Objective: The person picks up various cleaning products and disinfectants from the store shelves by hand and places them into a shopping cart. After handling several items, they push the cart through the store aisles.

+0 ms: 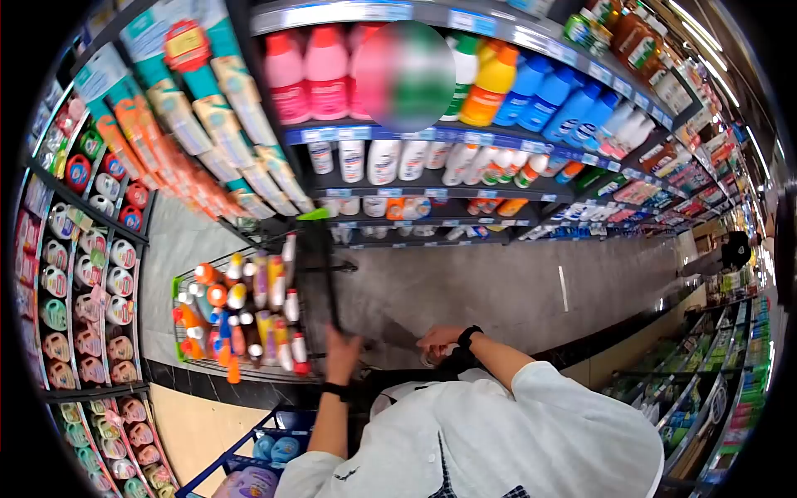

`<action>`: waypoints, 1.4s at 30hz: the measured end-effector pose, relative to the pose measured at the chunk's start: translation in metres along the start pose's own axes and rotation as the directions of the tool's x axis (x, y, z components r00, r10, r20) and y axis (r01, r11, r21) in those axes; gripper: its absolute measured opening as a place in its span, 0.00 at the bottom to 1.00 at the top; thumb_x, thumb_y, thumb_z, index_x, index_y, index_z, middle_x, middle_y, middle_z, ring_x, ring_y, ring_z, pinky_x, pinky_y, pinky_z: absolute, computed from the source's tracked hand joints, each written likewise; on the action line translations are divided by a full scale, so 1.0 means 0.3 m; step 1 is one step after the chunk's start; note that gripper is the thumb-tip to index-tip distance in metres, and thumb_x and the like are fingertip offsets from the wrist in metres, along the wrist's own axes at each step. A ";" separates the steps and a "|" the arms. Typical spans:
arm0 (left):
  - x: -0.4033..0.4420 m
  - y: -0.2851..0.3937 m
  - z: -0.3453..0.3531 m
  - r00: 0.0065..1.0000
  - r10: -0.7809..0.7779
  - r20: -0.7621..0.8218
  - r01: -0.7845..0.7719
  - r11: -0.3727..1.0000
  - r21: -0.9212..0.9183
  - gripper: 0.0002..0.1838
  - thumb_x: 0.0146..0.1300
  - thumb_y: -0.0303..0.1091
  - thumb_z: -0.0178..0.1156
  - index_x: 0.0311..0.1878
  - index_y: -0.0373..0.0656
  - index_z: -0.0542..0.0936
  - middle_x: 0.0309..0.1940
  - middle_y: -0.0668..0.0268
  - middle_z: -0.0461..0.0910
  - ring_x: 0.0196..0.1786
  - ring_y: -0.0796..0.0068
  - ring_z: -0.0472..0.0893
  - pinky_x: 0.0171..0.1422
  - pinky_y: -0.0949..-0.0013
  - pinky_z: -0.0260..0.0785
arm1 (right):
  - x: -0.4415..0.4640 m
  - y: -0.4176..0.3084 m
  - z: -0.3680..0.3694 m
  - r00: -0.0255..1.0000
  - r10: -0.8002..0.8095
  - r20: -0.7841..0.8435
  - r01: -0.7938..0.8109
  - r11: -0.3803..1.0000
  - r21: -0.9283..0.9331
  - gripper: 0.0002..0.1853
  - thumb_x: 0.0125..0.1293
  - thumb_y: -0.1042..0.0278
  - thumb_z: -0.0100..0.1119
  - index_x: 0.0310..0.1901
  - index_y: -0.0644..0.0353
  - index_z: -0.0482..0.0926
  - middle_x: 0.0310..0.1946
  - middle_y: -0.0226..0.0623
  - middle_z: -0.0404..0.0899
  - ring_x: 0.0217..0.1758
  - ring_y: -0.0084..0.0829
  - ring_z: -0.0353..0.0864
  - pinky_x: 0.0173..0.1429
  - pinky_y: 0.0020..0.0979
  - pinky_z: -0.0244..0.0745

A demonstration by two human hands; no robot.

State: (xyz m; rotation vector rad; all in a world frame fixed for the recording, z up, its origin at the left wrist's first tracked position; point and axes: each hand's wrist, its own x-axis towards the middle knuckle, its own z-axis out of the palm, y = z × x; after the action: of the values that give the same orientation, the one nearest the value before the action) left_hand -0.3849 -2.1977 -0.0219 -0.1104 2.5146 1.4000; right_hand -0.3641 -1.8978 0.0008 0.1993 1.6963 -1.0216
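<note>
A shopping cart (187,358) stands at the left, its wire basket full of several bottles (241,303) with orange, white, yellow and brown parts. The cart's dark handle (330,286) runs up to a bright green end cap. My left hand (340,355), slightly blurred and with a dark band at the wrist, is closed around the near end of that handle. In front of my body is my right hand (440,339), apart from the handle, with a black watch or band on its wrist. Its fingers are curled; what they may hold is too small to make out.
Shelves (498,137) of pink, yellow, blue and white bottles line the far side. Hanging orange and teal packages (199,108) are at upper left, detergent jugs (87,270) at left. A blue bin (212,473) stands near my left arm. A person (730,251) is far right on the grey floor.
</note>
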 end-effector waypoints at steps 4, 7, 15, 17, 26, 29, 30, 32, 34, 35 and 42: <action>-0.001 -0.029 -0.034 0.909 -0.017 -0.416 0.204 0.889 0.409 0.45 0.50 0.44 0.65 0.69 0.36 0.56 0.55 0.40 0.70 0.53 0.42 0.74 0.54 0.51 0.70 | -0.052 0.497 -0.239 0.980 -0.068 -0.185 0.123 0.944 0.305 0.18 0.64 0.50 0.56 0.35 0.57 0.84 0.24 0.31 0.79 0.28 0.22 0.78 0.31 0.23 0.72; 0.038 -0.076 -0.091 0.813 0.046 -0.581 0.275 0.849 0.452 0.38 0.51 0.46 0.64 0.63 0.40 0.64 0.50 0.47 0.75 0.51 0.45 0.76 0.54 0.52 0.70 | -0.148 0.734 -0.388 0.964 0.130 -0.232 0.009 0.857 0.515 0.14 0.62 0.56 0.55 0.39 0.58 0.83 0.25 0.32 0.80 0.26 0.23 0.79 0.31 0.23 0.74; 0.082 0.002 -0.231 0.592 -0.436 -0.678 0.764 0.573 0.298 0.33 0.51 0.48 0.60 0.63 0.57 0.66 0.51 0.52 0.78 0.54 0.48 0.78 0.57 0.49 0.70 | -0.418 1.070 -0.611 0.846 0.317 -0.429 0.074 0.726 0.683 0.15 0.61 0.59 0.51 0.42 0.59 0.81 0.24 0.38 0.78 0.20 0.26 0.75 0.22 0.21 0.69; 0.083 0.038 -0.243 0.562 -0.460 -0.688 0.799 0.516 0.307 0.32 0.51 0.48 0.59 0.61 0.52 0.69 0.51 0.51 0.78 0.54 0.48 0.78 0.57 0.49 0.70 | -0.406 1.144 -0.636 0.854 0.318 -0.411 0.101 0.674 0.731 0.16 0.61 0.59 0.51 0.44 0.60 0.81 0.25 0.39 0.79 0.19 0.26 0.75 0.21 0.20 0.68; 0.362 -0.065 0.351 0.949 -0.305 -0.083 0.209 0.410 0.888 0.38 0.59 0.57 0.56 0.66 0.43 0.66 0.68 0.51 0.62 0.72 0.47 0.57 0.70 0.47 0.56 | -0.431 1.470 -0.572 0.741 0.315 -0.593 0.278 0.660 0.698 0.13 0.64 0.58 0.55 0.44 0.56 0.80 0.29 0.37 0.80 0.27 0.27 0.79 0.28 0.28 0.72; 0.581 -0.210 0.807 0.707 -0.109 0.698 -0.581 0.473 0.662 0.16 0.61 0.45 0.51 0.43 0.51 0.84 0.48 0.57 0.81 0.53 0.50 0.77 0.54 0.48 0.70 | -0.596 1.306 -0.583 0.625 0.518 -0.584 0.235 0.588 0.774 0.14 0.63 0.59 0.53 0.42 0.59 0.82 0.24 0.38 0.81 0.22 0.25 0.78 0.24 0.27 0.72; 0.614 -0.117 0.932 0.632 -0.127 0.764 -0.457 0.736 0.500 0.14 0.62 0.40 0.49 0.40 0.49 0.83 0.45 0.58 0.81 0.50 0.54 0.78 0.53 0.53 0.71 | -0.664 1.262 -0.569 0.577 0.555 -0.599 0.250 0.578 0.777 0.15 0.63 0.59 0.53 0.42 0.58 0.82 0.24 0.37 0.81 0.22 0.24 0.78 0.25 0.26 0.72; 0.694 0.085 1.159 0.308 0.007 0.951 -0.852 0.446 0.273 0.14 0.64 0.39 0.48 0.41 0.48 0.83 0.44 0.56 0.81 0.49 0.52 0.78 0.54 0.53 0.70 | -0.692 1.278 -0.537 0.519 0.578 -0.630 0.306 0.562 0.768 0.15 0.62 0.58 0.52 0.42 0.58 0.83 0.25 0.35 0.82 0.22 0.23 0.78 0.26 0.25 0.74; 0.797 0.272 1.392 0.135 0.089 0.987 -0.928 0.361 0.094 0.14 0.63 0.40 0.49 0.42 0.45 0.82 0.44 0.55 0.81 0.47 0.51 0.78 0.52 0.53 0.71 | -0.672 1.408 -0.528 0.519 0.563 -0.643 0.416 0.490 0.766 0.15 0.62 0.57 0.53 0.41 0.56 0.83 0.26 0.33 0.82 0.22 0.22 0.79 0.26 0.24 0.74; 0.839 0.354 1.507 0.062 0.110 0.992 -0.955 0.294 0.027 0.14 0.63 0.39 0.49 0.42 0.44 0.81 0.44 0.55 0.81 0.44 0.50 0.79 0.50 0.54 0.72 | -0.688 1.442 -0.515 0.510 0.599 -0.617 0.420 0.452 0.787 0.14 0.63 0.57 0.53 0.42 0.55 0.82 0.26 0.32 0.82 0.23 0.21 0.79 0.26 0.23 0.73; 0.952 0.860 2.089 0.174 -0.339 0.925 0.038 0.940 0.338 0.09 0.63 0.36 0.59 0.40 0.41 0.80 0.30 0.68 0.80 0.32 0.77 0.79 0.32 0.74 0.70 | -0.721 1.895 -0.343 0.427 0.728 -0.537 0.761 0.031 0.648 0.17 0.64 0.56 0.52 0.47 0.57 0.80 0.31 0.36 0.84 0.25 0.23 0.80 0.23 0.23 0.73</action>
State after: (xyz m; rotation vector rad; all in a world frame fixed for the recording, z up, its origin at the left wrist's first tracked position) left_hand -0.5908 -1.5140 -0.1984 0.4060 1.3886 0.5971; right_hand -0.0171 -1.4001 -0.1095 2.2825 1.2022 -2.3941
